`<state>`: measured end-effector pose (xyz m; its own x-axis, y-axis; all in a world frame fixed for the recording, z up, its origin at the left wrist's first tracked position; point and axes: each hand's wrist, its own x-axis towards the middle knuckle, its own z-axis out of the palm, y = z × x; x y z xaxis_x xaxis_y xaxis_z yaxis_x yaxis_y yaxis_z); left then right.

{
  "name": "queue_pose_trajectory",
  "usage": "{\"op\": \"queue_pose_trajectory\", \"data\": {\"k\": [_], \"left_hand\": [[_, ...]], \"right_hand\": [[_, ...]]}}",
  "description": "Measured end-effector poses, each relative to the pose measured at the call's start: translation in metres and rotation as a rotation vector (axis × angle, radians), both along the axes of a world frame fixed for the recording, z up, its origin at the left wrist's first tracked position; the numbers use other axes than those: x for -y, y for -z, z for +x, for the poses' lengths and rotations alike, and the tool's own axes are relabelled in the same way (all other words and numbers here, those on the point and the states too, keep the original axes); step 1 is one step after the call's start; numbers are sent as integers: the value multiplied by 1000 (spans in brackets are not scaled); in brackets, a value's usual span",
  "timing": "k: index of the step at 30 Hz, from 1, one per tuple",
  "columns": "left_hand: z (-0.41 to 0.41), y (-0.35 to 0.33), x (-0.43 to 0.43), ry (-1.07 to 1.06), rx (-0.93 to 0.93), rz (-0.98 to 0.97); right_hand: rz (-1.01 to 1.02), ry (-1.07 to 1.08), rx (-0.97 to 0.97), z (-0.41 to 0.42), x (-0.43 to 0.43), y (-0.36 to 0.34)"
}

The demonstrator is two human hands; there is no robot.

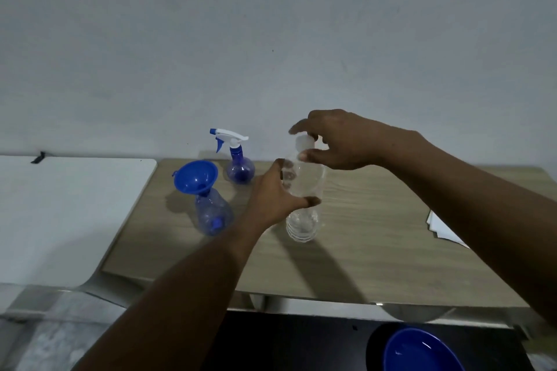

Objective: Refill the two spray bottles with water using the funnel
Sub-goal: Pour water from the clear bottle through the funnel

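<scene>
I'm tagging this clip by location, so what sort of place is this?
Probably a plain indoor room, perhaps a home or small workroom: a wood-grain table stands against a bare white wall, a white table sits beside it, and loose sheets of paper lie at its right edge.

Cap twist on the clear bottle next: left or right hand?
Right. The right hand pinches the white cap from above, while the left hand grips the clear bottle mid-body, steadying it.
</scene>
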<state>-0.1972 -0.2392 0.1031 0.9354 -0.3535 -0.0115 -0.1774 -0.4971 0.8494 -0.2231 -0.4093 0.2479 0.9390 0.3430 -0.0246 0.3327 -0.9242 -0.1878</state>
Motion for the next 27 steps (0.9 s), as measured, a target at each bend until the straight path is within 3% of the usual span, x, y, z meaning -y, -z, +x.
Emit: {"op": "queue_pose_trajectory", "data": {"k": [4, 12, 16, 18, 21, 24, 27], "left_hand": [[-2, -1, -6, 0, -28, -34], [-4, 2, -8, 26, -23, 2], [-5, 4, -7, 27, -5, 31], [-5, 5, -8, 26, -13, 18], [-5, 6, -10, 31, -34, 1], [-5, 10, -10, 21, -11, 13], [-5, 14, -9, 6, -8, 10]], "right_hand": [[-159, 132, 143, -1, -12, -2], [-108, -23, -75, 1, -19, -21], [-106, 3, 27, 5, -25, -10], [24, 0, 91, 3, -22, -13], [318, 116, 207, 0, -2, -18], [403, 324, 236, 2, 29, 23], [317, 487, -31, -7, 46, 111]]}}
